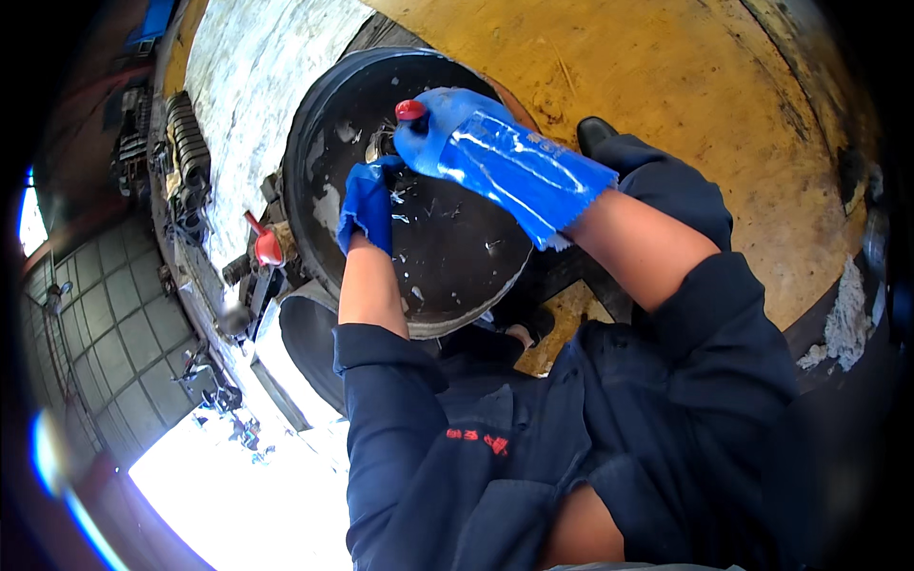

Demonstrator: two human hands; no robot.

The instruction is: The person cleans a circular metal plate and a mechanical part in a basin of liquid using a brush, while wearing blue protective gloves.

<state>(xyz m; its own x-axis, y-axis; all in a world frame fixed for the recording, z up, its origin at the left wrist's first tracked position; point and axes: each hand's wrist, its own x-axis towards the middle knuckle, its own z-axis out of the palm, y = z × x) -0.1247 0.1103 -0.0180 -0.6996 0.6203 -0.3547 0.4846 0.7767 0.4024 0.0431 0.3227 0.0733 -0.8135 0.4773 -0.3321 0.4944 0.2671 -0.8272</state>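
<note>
Both my hands wear blue rubber gloves and work over a wide, round black pan point(457, 257). My right hand point(455, 128) is closed around a red-handled tool point(410, 110); only the rounded red end shows, so its kind cannot be made out. Closed too, my left hand point(369, 193) grips a small shiny metal part point(379, 146) just below the tool. Its shape is mostly covered by the gloves. Pale scraps and wet-looking patches are scattered over the pan's dark inside.
A red scoop-like object point(267, 246) lies left of the pan. Beside it runs a bench edge with ringed metal parts point(188, 143). A second round container point(309, 343) sits below left. Stained yellow floor point(647, 86) spreads to the right, with a grey clump point(845, 319) at its far side.
</note>
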